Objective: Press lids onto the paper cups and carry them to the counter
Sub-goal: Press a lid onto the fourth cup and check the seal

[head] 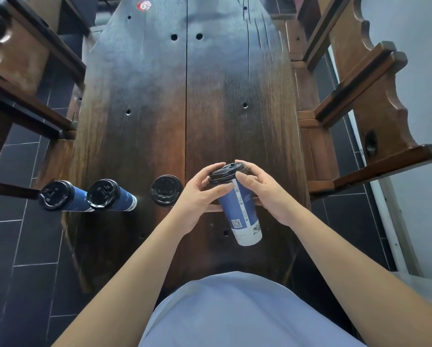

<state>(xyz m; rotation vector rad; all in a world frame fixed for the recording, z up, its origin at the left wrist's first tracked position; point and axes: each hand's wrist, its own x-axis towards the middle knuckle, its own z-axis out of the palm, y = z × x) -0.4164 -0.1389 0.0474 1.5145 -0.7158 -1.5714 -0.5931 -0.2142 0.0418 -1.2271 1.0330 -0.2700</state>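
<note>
Your two hands meet on the blue paper cup [242,209] just below and right of the frame's centre, and everything turns on that cup's axis: it leans, base toward the bottom of the frame and mouth tipped up and away toward the table's [159,96] far end. The black lid [226,172] sits on the mouth, so any press has to run down along that slanted axis, not straight down.

Your left hand [199,196] wraps the upper wall from the left, thumb lying across the cup's face and fingertips up at the lid's edge. Your right hand [265,194] holds from the right, thumb at the lid's rim, fingers curled behind. Both hands are grasping; neither is nearer, since the cup lies between them. Whether the lid is fully seated all round I cannot tell; the far rim is hidden by your fingers.

To the left, in a row at mid-height, stand a third lidded cup [166,190] just beside your left hand, then a second [109,195], then one at the table's edge [59,195]. Wooden chairs [375,103] flank the table on both sides. In my judgement the nearest cup is what your left elbow could knock when you set this one down.
</note>
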